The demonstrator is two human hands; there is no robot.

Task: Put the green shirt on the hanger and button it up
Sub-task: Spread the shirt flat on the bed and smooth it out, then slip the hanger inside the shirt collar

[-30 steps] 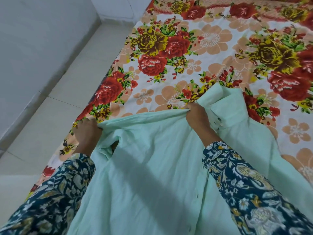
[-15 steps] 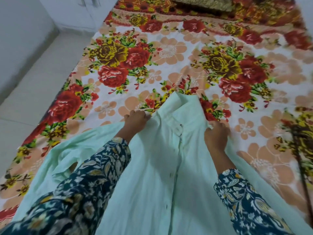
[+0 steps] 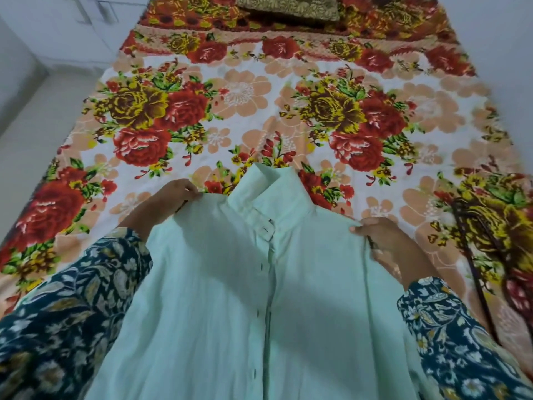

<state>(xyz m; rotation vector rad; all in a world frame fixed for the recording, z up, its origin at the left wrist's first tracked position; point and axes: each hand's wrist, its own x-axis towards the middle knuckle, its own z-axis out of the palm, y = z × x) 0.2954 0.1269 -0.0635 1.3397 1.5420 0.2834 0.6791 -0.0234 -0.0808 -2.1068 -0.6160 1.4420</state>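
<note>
The pale green shirt [image 3: 219, 298] is spread front side up over the near end of the bed, its collar standing up at the far end and its button placket running down the middle. My left hand [image 3: 173, 197] pinches the shirt's left shoulder seam. My right hand [image 3: 380, 235] grips the right shoulder seam. The two hands hold the shoulders apart, level with each other. A dark thin hanger [image 3: 476, 261] lies on the bedsheet to the right of my right hand, apart from the shirt and partly cut off by the frame edge.
The bed is covered by a floral sheet [image 3: 259, 111] of red and yellow roses. A gold patterned pillow [image 3: 288, 8] lies at the far end. Pale tiled floor [image 3: 43, 116] and a white cupboard [image 3: 86, 13] are to the left.
My hands have shifted from the shirt's left side and collar out to its two shoulders. The shirt is now centred with the placket straight, and the view has swung to the right.
</note>
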